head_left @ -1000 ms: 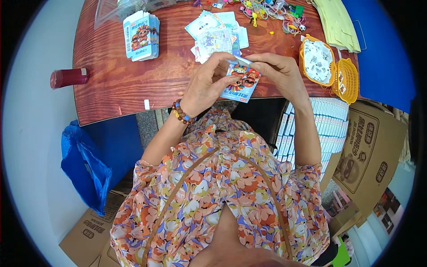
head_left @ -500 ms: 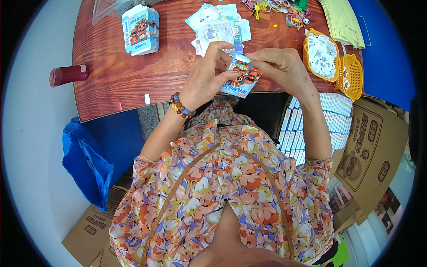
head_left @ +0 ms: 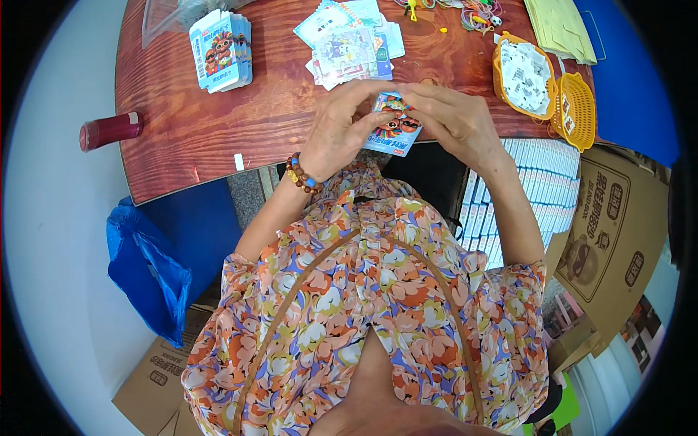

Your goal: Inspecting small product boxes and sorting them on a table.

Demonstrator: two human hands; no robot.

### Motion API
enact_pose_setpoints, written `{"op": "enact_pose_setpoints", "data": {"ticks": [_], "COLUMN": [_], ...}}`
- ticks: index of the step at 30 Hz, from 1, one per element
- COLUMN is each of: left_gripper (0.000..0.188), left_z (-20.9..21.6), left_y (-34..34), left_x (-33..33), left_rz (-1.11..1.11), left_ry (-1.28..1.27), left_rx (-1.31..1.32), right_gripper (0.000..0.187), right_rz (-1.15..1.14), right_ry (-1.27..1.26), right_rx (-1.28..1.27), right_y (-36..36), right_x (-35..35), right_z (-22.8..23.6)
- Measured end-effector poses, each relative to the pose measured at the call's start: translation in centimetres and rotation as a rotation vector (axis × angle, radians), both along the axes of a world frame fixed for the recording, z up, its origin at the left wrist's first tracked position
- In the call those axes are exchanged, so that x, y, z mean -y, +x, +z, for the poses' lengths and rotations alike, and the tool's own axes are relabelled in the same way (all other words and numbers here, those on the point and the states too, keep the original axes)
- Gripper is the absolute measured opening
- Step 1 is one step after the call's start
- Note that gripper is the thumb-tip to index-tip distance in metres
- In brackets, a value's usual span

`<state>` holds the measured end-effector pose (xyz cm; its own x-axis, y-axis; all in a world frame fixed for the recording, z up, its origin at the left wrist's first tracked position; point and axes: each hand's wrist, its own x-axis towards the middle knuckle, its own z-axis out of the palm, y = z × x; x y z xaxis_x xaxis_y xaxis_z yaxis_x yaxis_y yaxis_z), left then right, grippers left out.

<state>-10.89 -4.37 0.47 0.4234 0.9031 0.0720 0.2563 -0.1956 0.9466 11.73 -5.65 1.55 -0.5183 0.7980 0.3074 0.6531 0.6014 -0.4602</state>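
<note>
A small flat cardboard box (head_left: 396, 144), blue with red cartoon figures on its front, is held between both hands just over the table's near edge. My left hand (head_left: 336, 125) pinches its left side, thumb across the printed front. On the upper right, my right hand (head_left: 456, 122) bends its fingers over the box's top end and grips there; the fingers hide the top flap. Just beyond the hands lies a loose pile of printed cards (head_left: 347, 52). To the left stands a stack of similar flat boxes (head_left: 220, 54).
Right of the hands are a yellow basket (head_left: 497, 78) of white slips and another yellow basket (head_left: 587, 116). Beyond sit colourful trinkets (head_left: 480, 16) and yellow sheets (head_left: 558, 30). A dark red bottle (head_left: 113, 131) lies at the left edge. Packed boxes (head_left: 520, 192) stand below the table, right.
The box's raised top flap, visible earlier, is now covered by my fingers. My right hand has moved slightly left and down, closer to my left hand. The view has shifted a little.
</note>
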Motion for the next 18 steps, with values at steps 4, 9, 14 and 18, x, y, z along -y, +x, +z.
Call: {"op": "enact_pose_setpoints", "data": {"ticks": [4, 9, 14, 18], "left_gripper": [0.034, 0.031, 0.033, 0.034], "left_z": [-0.5, -1.9, -3.2, -3.5], "left_y": [0.8, 1.2, 2.3, 3.2], "left_x": [0.1, 0.6, 0.4, 0.8], "left_rz": [0.013, -0.006, -0.010, -0.045], "left_ry": [-0.070, -0.148, -0.221, -0.271], "left_rx": [0.122, 0.169, 0.170, 0.290], "right_gripper": [0.035, 0.025, 0.026, 0.032], "right_rz": [-0.096, -0.071, -0.224, -0.241], "right_ry": [-0.287, -0.236, -0.639, -0.773], "right_rx": [-0.426, -0.482, -0.684, -0.941], "right_y": [0.4, 1.5, 2.2, 1.4], "right_x": [0.9, 1.1, 2.1, 5.0], "right_z": [-1.6, -1.9, -2.1, -6.8]}}
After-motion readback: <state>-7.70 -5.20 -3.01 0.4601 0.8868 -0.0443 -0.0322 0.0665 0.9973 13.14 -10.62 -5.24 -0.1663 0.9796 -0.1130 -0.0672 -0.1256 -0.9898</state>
